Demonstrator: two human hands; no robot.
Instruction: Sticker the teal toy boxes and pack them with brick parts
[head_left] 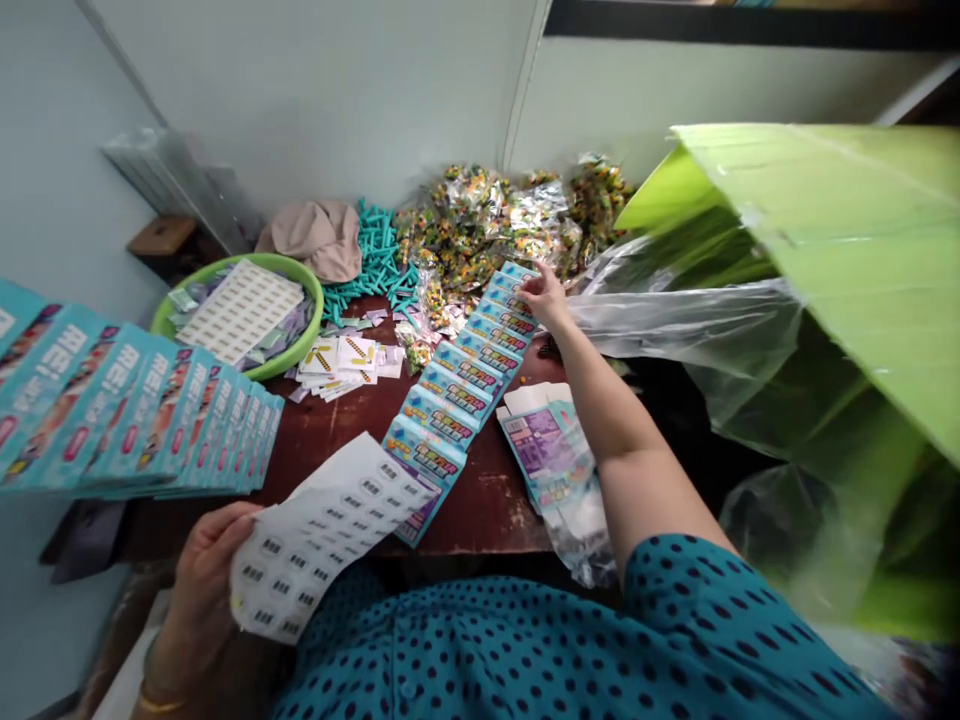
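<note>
My left hand (210, 565) grips a white sheet of stickers (330, 535) by its left edge. Rows of small oval labels with dark print cover the sheet, which bends above the table's front edge. My right hand (546, 296) is stretched out to the far end of an overlapping row of blue printed packets (457, 385). Its fingers are bent together at the upper right packets, touching them; whatever may be between the fingertips is too small to make out. The row slants from the front edge of the table towards the back, its near end partly behind the sticker sheet.
Stacked blue boxes (150, 410) fan out at left. Behind them stands a green basin (313, 340) holding packets and a label sheet. Teal pieces (375, 262), bags of colourful parts (480, 225) and printed cards (345, 360) lie farther back. A lime-green carton (847, 220) with plastic lining stands right.
</note>
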